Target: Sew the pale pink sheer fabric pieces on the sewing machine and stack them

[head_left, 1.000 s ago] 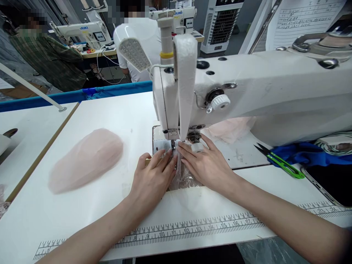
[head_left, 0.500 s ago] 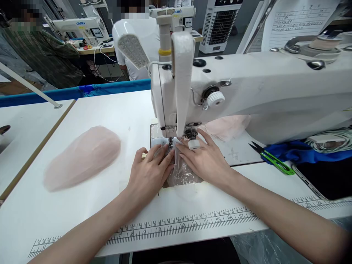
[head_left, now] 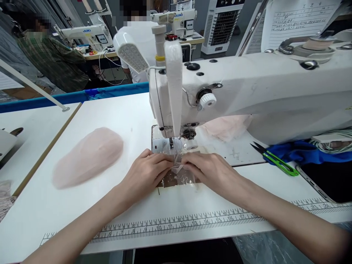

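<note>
Pinching sheer fabric with fingertips of left hand and right hand, in narrow gap between both. Just beyond fingertips, presser foot. Well left of left hand, pale pink piece on white table. Right of right hand, green snips.

Pink cloth at left looks matt, fabric at centre sheer, film below glossy, sewing machine upper right smooth.

Peripheral items, white surface and beyond.
Ruler scale along near edge; toward its right end, dark-screened phone, green-handled snips, blue cloth. Past far edge: air cooler, plaid-shirted co-worker.
</note>
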The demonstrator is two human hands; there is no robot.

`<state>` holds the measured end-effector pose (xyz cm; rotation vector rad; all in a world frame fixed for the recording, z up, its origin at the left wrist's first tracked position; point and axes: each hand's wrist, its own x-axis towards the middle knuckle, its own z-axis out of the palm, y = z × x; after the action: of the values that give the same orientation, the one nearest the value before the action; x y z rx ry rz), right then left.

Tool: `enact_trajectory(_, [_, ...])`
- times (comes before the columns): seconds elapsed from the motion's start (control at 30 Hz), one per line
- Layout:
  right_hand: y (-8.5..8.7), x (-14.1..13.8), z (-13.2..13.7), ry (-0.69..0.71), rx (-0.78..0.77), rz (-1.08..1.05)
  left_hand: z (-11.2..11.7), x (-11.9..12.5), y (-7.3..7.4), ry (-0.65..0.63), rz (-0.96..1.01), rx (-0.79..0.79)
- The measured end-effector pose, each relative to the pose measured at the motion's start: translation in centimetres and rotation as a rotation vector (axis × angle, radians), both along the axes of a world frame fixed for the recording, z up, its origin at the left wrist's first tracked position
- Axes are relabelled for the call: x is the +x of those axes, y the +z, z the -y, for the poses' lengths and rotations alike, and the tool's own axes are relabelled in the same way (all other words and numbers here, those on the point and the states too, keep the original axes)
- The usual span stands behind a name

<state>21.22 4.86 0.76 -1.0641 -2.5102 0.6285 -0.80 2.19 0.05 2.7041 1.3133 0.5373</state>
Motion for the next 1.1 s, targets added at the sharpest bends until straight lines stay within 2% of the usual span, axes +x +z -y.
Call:
enact_trajectory(0.13, [-0.3, -0.3, -0.1, -0.008, 0.075, -0.009, -0.1, 0.7, 0.6, 0.091, 0.107, -0.115])
enact_trajectory(0.23, [-1.1, -0.5, -0.5, 0.008, 0.258, 0.005, -0.4, 1.1, 1.2, 0.149, 0.087, -0.194])
enact_trajectory(0.33, [-1.7, -0.6, -0.9, -0.027, 0.445, -0.028, -1.3, 1.5, 1.2, 0.166, 0.032, -0.208])
enact_trajectory(0.47, [-1.8, -0.7, -1.4, -0.110, 0.563, -0.084, -2.5, 1.8, 0.8, 0.207, -0.009, -0.193])
enact_trajectory(0.7, [-2.0, -0.9, -1.9, -0.161, 0.589, -0.039, -3.3, 1.2, 0.8, 0.197, 0.105, -0.238])
enact_trajectory(0.83, [-2.1, -1.0, -2.2, -0.166, 0.544, -0.042, -3.4, 0.7, 1.1, 0.107, 0.211, -0.347])
enact_trajectory(0.93, [-2.1, -1.2, -2.2, -0.175, 0.492, -0.031, -3.3, 0.7, 1.4, 0.107, 0.237, -0.403])
enact_trajectory(1.1, [-2.0, -1.1, -1.8, -0.149, 0.439, -0.065, -2.8, 0.7, 1.2, 0.097, 0.233, -0.360])
